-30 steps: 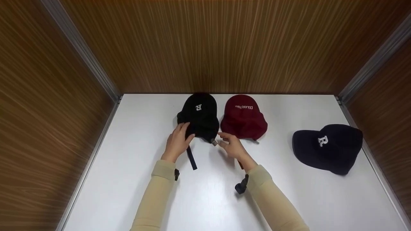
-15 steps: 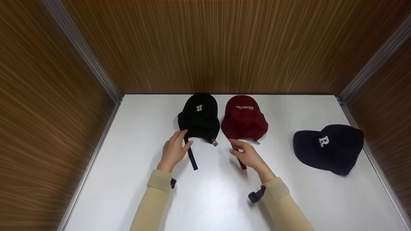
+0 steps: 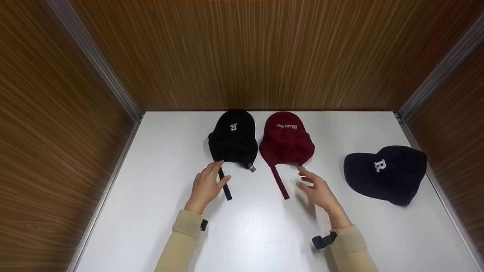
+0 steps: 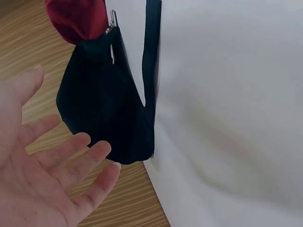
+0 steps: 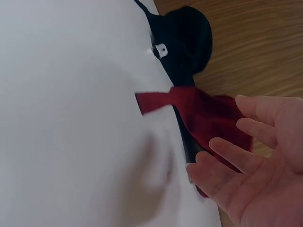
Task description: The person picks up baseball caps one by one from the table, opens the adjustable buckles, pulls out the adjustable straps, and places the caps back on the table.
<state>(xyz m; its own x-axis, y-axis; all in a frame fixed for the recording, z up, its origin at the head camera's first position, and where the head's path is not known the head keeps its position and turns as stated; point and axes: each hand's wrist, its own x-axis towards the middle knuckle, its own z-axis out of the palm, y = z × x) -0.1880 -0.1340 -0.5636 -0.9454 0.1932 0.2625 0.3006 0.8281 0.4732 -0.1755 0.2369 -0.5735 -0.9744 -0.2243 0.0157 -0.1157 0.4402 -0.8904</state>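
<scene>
A black cap (image 3: 235,139) with a white letter R lies near the back of the white table, its strap (image 3: 226,189) undone and trailing toward me. Beside it lies a dark red cap (image 3: 287,141) with white lettering, whose loose strap (image 3: 280,182) also points my way. My left hand (image 3: 206,184) is at the near edge of the black cap, fingers relaxed and holding nothing, as the left wrist view shows. Close to the red cap's buckle side is my right hand (image 3: 315,189), its fingers spread loosely with nothing in them. In the right wrist view the fingertips overlap the red cap (image 5: 203,113).
A navy cap (image 3: 393,175) with a white R lies at the right of the table (image 3: 249,234), its brim pointing left. Wood-patterned panels (image 3: 242,56) enclose the table at the back and both sides.
My right hand has moved right, from the black cap's buckle past the red strap to the red cap's right side. My left hand has drawn back slightly toward me. The caps lie still.
</scene>
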